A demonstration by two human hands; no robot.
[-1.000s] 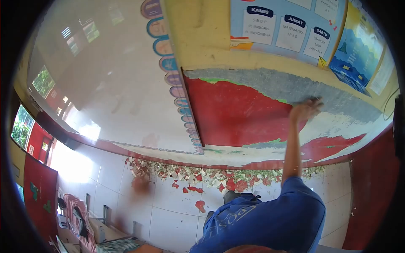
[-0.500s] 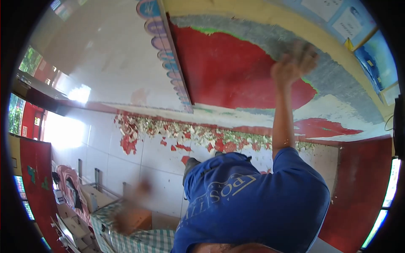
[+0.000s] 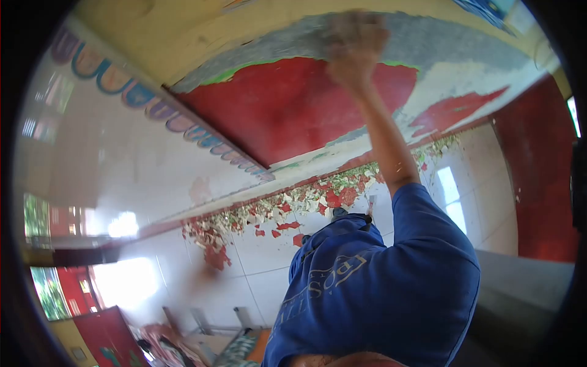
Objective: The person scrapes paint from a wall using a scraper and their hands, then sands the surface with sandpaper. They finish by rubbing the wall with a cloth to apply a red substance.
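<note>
My right hand (image 3: 358, 52) is raised at the wall, over the border between a bare grey patch (image 3: 443, 40) and a large patch of red paint (image 3: 263, 113). Motion smears its fingers, and I cannot make out any tool in it. A bright green edge runs along the top of the red paint. Lower left, my left hand (image 3: 202, 278) is a faint blur above the tiled floor (image 3: 263, 269), its fingers indistinct. Red and whitish paint flakes (image 3: 284, 208) lie heaped along the foot of the wall.
A glossy white panel (image 3: 134, 140) with a scalloped, coloured border covers the wall at left. Lower left are a pink cloth (image 3: 162, 342), furniture legs and a checked cloth (image 3: 238, 350). A dark red surface (image 3: 535, 177) stands at right.
My view has turned, so the wall and floor appear rotated. My right hand, spread-fingered before, now appears farther left and higher in view, over the red and grey border. My left hand remains blurred.
</note>
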